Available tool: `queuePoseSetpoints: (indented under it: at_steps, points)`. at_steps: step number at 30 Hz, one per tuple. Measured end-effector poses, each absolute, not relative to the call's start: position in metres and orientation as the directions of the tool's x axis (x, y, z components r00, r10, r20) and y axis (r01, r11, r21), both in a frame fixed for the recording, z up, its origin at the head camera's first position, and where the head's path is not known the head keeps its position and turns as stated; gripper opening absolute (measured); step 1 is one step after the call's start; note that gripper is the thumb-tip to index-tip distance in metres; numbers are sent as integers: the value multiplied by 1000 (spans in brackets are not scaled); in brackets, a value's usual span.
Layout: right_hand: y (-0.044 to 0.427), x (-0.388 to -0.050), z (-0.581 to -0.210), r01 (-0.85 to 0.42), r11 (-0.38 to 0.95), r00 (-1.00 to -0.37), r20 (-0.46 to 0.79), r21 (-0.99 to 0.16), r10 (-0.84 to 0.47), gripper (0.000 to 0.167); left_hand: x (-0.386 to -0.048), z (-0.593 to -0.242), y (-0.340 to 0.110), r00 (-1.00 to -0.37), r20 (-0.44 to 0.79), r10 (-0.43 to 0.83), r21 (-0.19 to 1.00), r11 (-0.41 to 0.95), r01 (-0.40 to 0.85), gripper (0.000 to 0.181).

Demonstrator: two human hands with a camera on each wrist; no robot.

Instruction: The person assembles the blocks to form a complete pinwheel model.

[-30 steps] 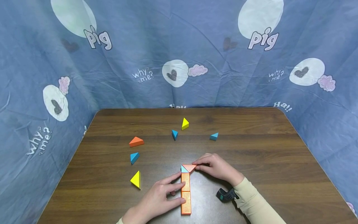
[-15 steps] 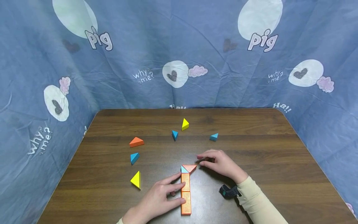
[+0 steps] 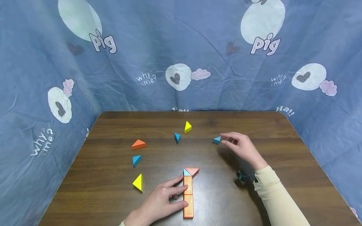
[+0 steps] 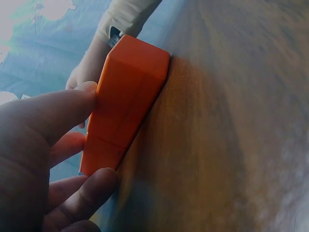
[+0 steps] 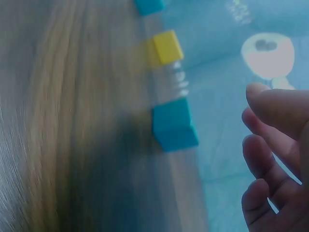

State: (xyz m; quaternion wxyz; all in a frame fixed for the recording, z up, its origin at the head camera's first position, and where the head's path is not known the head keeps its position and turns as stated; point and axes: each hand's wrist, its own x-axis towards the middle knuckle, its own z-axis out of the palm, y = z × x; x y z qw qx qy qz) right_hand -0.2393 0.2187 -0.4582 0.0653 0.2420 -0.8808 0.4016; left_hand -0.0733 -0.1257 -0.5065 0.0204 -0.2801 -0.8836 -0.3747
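Left hand [image 3: 162,197]: partly spread, thumb and fingertips resting against the left side of the orange blocks [image 3: 189,211]. Right hand [image 3: 242,147], fingers parted, holds nothing. Blue triangular block [image 3: 216,140]: just left of this nearer hand's fingertips, long edge roughly crosswise.

Pale cream sleeves [image 3: 278,197], black right-wrist strap [image 3: 248,177]

orange blocks [image 3: 189,207], blue triangles [image 3: 216,140], yellow triangles [image 3: 138,183], brown wood-grained table [image 3: 164,160], blue curtain [image 3: 118,69] with white ovals [image 3: 262,23]
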Motion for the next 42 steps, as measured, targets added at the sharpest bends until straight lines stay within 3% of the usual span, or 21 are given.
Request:
queuePoseSetpoints:
  at_steps: [8,21,35,42]
  points:
    - [232,-266,-468,-445,637,-890,237,-630,-389,38,-73,-507,-127,-840,253,479,647,562,515,47]
    - [229,-284,-491,-395,639,-893,112,-661,-436,45,-73,-507,-125,-840,249,482,649,561,514,49]
    - [222,-280,-489,-403,637,-896,140,-657,-422,39,-72,-507,-127,-836,270,479,644,556,526,48]
    - [209,-271,-479,-454,596,-865,167,-663,-473,39,-72,-505,-126,-847,228,480,652,571,499,50]
